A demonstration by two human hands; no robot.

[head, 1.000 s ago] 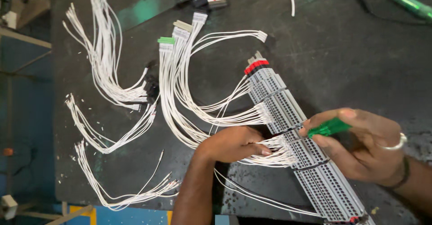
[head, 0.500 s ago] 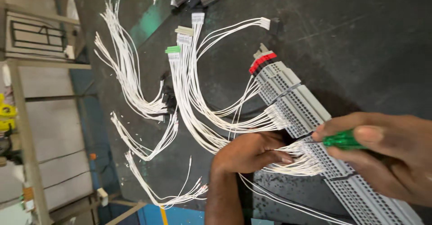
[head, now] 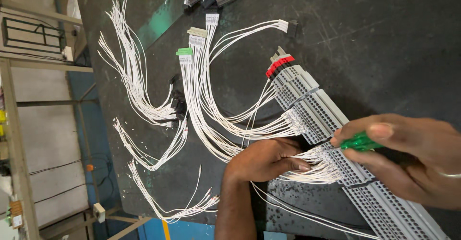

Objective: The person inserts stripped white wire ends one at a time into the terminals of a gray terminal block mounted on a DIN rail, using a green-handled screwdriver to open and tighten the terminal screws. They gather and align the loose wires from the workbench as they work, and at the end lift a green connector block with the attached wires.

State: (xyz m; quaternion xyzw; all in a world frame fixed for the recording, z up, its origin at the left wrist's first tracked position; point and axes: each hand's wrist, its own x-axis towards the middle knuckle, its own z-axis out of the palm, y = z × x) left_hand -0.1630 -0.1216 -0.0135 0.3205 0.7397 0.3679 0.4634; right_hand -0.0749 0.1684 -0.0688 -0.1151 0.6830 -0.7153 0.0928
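We see the right hand [head: 413, 160] with its fingers closed around a green-handled screwdriver [head: 360, 142], its tip aimed at the long grey terminal block strip [head: 331, 139] that lies slantwise on the dark surface [head: 384, 38] toward its near right corner. The left hand [head: 266, 159] lies curled beside the strip, fingers pinching a fan of white wires [head: 317, 165] at the terminals, apparently steadying them for the tool. More white wire bundles [head: 134, 86] lie spread toward the surface's left edge.
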